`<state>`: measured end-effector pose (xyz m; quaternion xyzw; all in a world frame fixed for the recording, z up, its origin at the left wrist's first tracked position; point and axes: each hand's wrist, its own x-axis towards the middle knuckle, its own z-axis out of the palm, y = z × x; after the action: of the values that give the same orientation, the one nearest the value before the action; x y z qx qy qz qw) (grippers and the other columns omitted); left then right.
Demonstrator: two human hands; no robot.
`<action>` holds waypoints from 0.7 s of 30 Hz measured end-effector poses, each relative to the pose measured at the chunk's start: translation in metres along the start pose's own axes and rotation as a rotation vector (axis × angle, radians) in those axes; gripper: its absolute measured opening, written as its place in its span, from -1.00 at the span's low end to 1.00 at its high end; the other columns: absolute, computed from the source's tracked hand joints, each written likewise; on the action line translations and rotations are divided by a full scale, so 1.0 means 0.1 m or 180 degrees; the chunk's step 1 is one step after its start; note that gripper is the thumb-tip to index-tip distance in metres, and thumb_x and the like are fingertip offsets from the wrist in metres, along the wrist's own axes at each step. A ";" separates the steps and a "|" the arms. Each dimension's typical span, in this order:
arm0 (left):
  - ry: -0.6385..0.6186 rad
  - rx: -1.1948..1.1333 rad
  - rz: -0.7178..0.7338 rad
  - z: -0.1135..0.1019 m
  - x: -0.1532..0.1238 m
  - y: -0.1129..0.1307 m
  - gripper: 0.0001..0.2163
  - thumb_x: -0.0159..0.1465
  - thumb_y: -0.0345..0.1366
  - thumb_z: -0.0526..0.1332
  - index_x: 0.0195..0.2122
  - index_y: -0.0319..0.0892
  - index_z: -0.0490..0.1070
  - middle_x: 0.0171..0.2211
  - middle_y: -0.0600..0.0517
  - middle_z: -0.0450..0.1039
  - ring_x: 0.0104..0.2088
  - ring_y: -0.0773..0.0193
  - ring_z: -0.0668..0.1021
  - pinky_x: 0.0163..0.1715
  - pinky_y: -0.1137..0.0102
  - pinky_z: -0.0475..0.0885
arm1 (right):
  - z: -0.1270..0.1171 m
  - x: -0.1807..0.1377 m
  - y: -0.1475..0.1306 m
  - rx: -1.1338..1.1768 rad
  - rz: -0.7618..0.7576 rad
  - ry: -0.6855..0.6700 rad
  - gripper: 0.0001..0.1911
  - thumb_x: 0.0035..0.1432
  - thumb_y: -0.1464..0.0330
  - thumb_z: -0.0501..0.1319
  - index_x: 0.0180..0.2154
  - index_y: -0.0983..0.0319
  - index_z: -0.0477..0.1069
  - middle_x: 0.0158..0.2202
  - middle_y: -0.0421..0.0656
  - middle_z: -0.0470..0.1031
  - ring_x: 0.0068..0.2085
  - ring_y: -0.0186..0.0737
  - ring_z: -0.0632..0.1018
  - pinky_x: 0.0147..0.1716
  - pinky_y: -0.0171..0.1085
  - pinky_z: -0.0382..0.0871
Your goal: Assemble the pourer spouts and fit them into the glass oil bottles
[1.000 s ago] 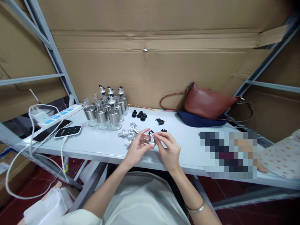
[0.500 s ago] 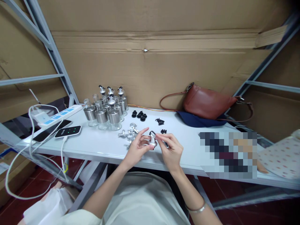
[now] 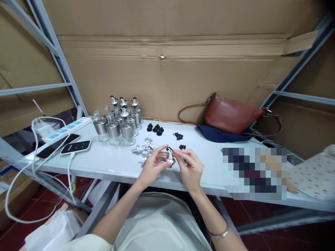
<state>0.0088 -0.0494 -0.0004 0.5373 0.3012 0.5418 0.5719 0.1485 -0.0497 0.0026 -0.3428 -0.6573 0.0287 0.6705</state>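
Both my hands meet over the front of the white table (image 3: 110,162). My left hand (image 3: 153,165) curls its fingers round a small silver pourer cap (image 3: 169,157) with a black tip. My right hand (image 3: 191,167) pinches the same cap from the right side. A small heap of loose silver pourer caps (image 3: 143,149) lies just left of my fingers. Behind it stands a cluster of glass bottles (image 3: 119,122) with steel collars, some fitted with pourers.
Black rubber stoppers (image 3: 155,128) and small black parts (image 3: 178,135) lie mid-table. A brown leather bag (image 3: 231,113) rests on a blue cloth at the back right. A power strip (image 3: 66,127), a dark phone and a power bank (image 3: 75,146) with cables sit at left.
My right-hand fingers have shifted slightly on the cap and my left index finger has curled in toward it. Everything else on the table stays where it was.
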 end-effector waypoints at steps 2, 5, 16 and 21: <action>0.0006 -0.0009 0.0007 0.00 0.00 0.00 -0.51 0.04 -0.33 0.34 0.03 -0.12 0.33 -0.27 0.05 0.38 -0.35 0.37 0.49 -0.27 0.43 0.46 | 0.00 0.00 0.00 -0.0039 0.0030 0.0003 -0.85 0.13 0.50 0.23 -0.31 0.17 0.54 -0.39 -0.15 0.53 -0.40 -0.27 0.54 -0.46 -0.28 0.44; 0.0040 -0.0021 0.0001 0.01 0.00 0.00 -0.53 0.03 -0.33 0.35 0.00 -0.13 0.36 -0.27 0.05 0.39 -0.35 0.37 0.50 -0.28 0.43 0.47 | 0.00 -0.01 0.00 -0.0077 0.0013 -0.0025 -0.87 0.15 0.47 0.21 -0.32 0.17 0.53 -0.39 -0.15 0.53 -0.40 -0.26 0.53 -0.46 -0.28 0.44; 0.0567 -0.0329 0.0083 0.01 0.02 0.02 -0.51 -0.04 -0.28 0.40 -0.04 -0.15 0.41 -0.33 0.07 0.43 -0.33 0.31 0.57 -0.32 0.46 0.50 | -0.02 0.03 0.07 -0.0239 -0.0120 -0.0880 -0.63 0.12 0.29 0.25 -0.01 0.16 0.41 -0.18 -0.06 0.45 -0.16 -0.13 0.49 -0.17 -0.13 0.45; 0.0533 -0.0263 0.0033 0.00 0.02 0.02 -0.50 -0.06 -0.26 0.42 -0.06 -0.18 0.41 -0.34 0.06 0.44 -0.37 0.32 0.56 -0.36 0.47 0.49 | -0.06 0.06 0.12 -0.0424 -0.0537 -0.0931 -0.60 0.07 0.22 0.30 -0.04 0.19 0.42 -0.22 -0.04 0.48 -0.20 -0.10 0.49 -0.20 -0.10 0.45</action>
<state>0.0085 -0.0482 0.0014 0.4676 0.3225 0.5998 0.5635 0.1597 -0.0408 0.0025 -0.3221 -0.7748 -0.0217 0.5436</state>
